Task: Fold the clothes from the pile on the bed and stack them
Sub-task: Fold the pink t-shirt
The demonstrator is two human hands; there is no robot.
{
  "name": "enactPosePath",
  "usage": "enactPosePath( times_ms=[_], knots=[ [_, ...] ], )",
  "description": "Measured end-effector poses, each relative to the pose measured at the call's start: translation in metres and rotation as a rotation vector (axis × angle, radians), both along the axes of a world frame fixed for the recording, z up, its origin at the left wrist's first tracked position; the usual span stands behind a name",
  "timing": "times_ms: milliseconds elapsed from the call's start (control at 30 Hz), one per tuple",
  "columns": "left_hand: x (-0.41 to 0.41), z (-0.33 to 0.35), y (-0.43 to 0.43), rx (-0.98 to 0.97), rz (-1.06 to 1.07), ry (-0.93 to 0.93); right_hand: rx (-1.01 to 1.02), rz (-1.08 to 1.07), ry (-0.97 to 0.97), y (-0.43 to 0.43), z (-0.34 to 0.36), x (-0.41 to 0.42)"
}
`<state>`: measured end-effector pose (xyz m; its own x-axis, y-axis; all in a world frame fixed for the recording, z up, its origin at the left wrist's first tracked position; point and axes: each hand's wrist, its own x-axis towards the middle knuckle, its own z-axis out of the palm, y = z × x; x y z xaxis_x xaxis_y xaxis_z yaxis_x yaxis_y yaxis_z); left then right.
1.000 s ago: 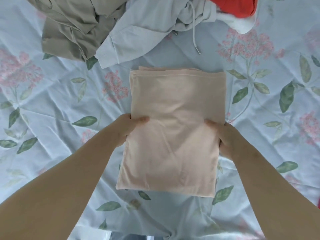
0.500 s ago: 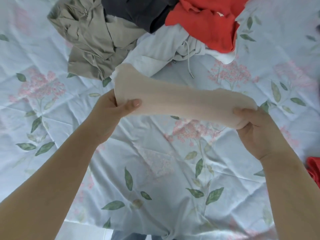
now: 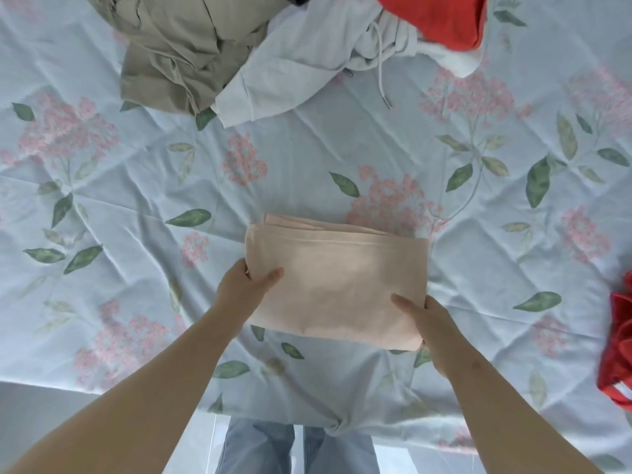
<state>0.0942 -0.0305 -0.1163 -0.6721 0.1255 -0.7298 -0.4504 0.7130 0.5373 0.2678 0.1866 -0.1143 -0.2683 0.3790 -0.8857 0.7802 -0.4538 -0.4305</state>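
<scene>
Centrally, just below mid-frame, a folded peach garment (image 3: 337,285) is seen over the floral bed sheet (image 3: 136,186); full contact with the sheet cannot be confirmed. Its left edge is pinched by the left hand (image 3: 244,285), thumb on top, fingers curled beneath. Its lower right corner is gripped likewise by the right hand (image 3: 431,323). Along the upper edge the pile (image 3: 273,63) is recorded: beige garment (image 3: 178,46), pale grey hoodie (image 3: 290,70), red garment (image 3: 441,18). Another red item (image 3: 619,350) lies at the right edge.

Left hand (image 3: 244,285): pinching the left edge of the folded garment (image 3: 337,278), thumb on top.
Right hand (image 3: 432,328): gripping its near right corner.
</scene>
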Motion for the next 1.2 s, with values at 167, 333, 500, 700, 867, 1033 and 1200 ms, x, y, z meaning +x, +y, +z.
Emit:
enactPosePath(
  times_ms=[167,333,500,700,867,1033,1200],
  knots=[
    [-0.006,-0.002,0.013,-0.035,-0.071,0.219,0.286,-0.056,0.058,0.006,-0.003,-0.022],
    [0.004,-0.017,0.018,-0.299,-0.080,0.192,0.346,-0.108,-0.134,-0.005,-0.019,-0.016],
    [0.007,-0.026,0.033,-0.217,0.001,0.058,0.255,-0.179,-0.177,-0.013,-0.030,-0.024],
    [-0.011,-0.005,0.025,0.130,0.176,-0.045,0.144,-0.230,0.080,-0.004,-0.005,-0.025],
    [-0.018,0.044,0.025,0.284,0.209,-0.046,0.324,-0.194,0.193,0.001,0.051,-0.013],
    [-0.017,0.125,0.054,0.250,0.118,0.143,0.410,-0.252,0.263,0.015,0.134,0.000],
    [0.006,0.193,0.095,0.260,-0.010,0.274,0.492,-0.333,0.299,0.040,0.198,0.032]
  ],
)
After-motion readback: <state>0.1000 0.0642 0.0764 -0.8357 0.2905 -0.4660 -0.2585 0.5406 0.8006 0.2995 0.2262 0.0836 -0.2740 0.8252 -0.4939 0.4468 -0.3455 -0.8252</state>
